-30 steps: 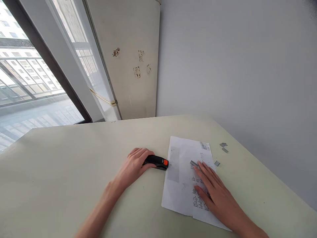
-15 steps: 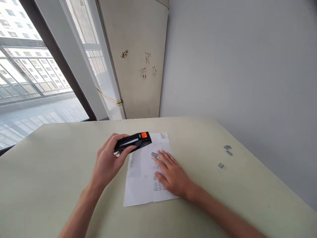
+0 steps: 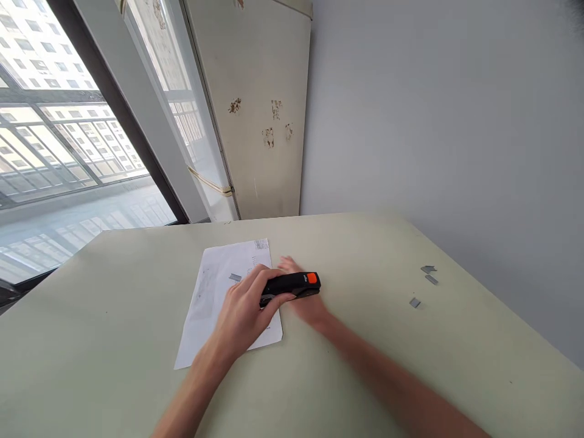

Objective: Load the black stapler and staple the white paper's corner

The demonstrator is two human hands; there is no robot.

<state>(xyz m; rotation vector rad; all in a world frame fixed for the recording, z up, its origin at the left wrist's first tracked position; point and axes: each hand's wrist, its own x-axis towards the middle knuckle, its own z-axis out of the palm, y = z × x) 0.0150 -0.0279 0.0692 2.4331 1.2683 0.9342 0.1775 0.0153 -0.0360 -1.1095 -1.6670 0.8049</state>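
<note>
My left hand [image 3: 246, 310] is closed around a black stapler [image 3: 292, 285] with an orange square at its front end, held above the table. Just behind the stapler is my right hand [image 3: 310, 307], blurred by motion. Its visible fingers stretch out past the stapler, and the rest of them are hidden behind it. White printed paper [image 3: 205, 310] lies under and left of my left hand. On the paper rests a small grey strip of staples [image 3: 235, 277].
Several small grey staple pieces [image 3: 415, 302] lie on the right side of the pale green table [image 3: 365, 261]. A grey wall [image 3: 410, 121] borders the table on the right. A stained cream cabinet [image 3: 260, 170] and a window [image 3: 68, 134] stand beyond.
The stapler has moved right and lower with my left hand. The paper and the staple strip on it have shifted left. My right hand has come off the paper.
</note>
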